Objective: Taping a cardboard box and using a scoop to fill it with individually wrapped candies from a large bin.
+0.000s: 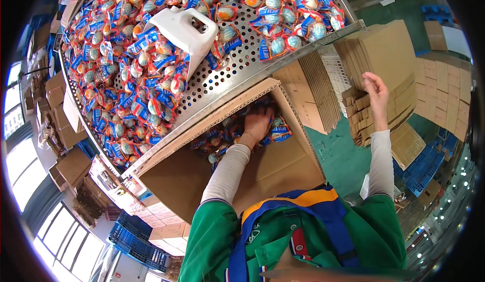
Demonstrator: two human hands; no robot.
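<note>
My left hand [257, 125] reaches down into an open cardboard box [283, 163], its fingers spread over small packets [280, 130] at the box's far side. The packets are egg-shaped, in clear, blue and red wrappers; the fingertips are partly hidden among them. My right hand [376, 92] is raised to the right of the box, fingers loosely bent and apart, with nothing in it. Beyond the box, a perforated metal table [242, 75] carries a large heap of the same packets [121, 80]. A white plastic scoop [184, 34] with a handle lies against the heap.
The table's raised metal edge [308, 47] runs along the box's far side. Folded cardboard [381, 49] is stacked at the right, near my right hand. Blue plastic pallets [422, 168] rest on the green floor [333, 155]. Blue crates [136, 241] stand at the lower left.
</note>
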